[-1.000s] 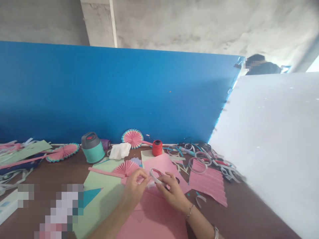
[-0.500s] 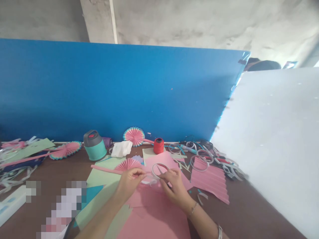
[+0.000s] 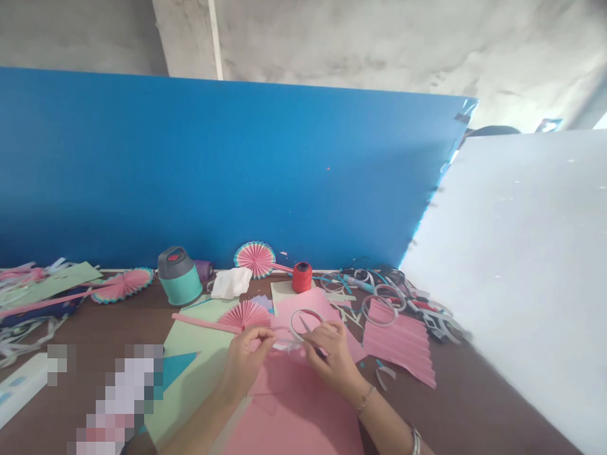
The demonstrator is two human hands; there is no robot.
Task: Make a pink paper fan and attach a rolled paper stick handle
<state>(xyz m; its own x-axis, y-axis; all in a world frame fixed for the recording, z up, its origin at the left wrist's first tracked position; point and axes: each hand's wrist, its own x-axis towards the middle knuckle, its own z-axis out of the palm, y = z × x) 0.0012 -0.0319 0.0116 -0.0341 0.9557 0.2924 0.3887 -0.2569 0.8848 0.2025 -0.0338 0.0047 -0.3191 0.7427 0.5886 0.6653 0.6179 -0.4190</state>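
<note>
My left hand [image 3: 247, 360] is pinched closed over the pink sheets [image 3: 303, 404]; a thin pale strip seems to run from its fingertips, too small to make out surely. Just to the right, my right hand [image 3: 332, 355] has its fingers closed around a white ring of tape [image 3: 306, 312], with a dark pointed tool partly hidden by the fingers. Behind my left hand lies a pleated pink fan [image 3: 245, 314] with a pink stick [image 3: 203, 322]. Pale green sheets [image 3: 190, 373] lie under my left forearm.
Along the blue panel [image 3: 237, 164] stand a teal container [image 3: 181, 284], a red thread spool [image 3: 302, 278] and a round fan [image 3: 255, 259]. White tissue [image 3: 231, 283] lies between them. Pleated pink paper [image 3: 401, 344], rings and tangled cords are at the right; paper scraps and another fan [image 3: 124, 284] at the left.
My left hand has shifted slightly down, its fingertips a little farther from the ring. My right hand stays nearly in place, the ring slightly moved.
</note>
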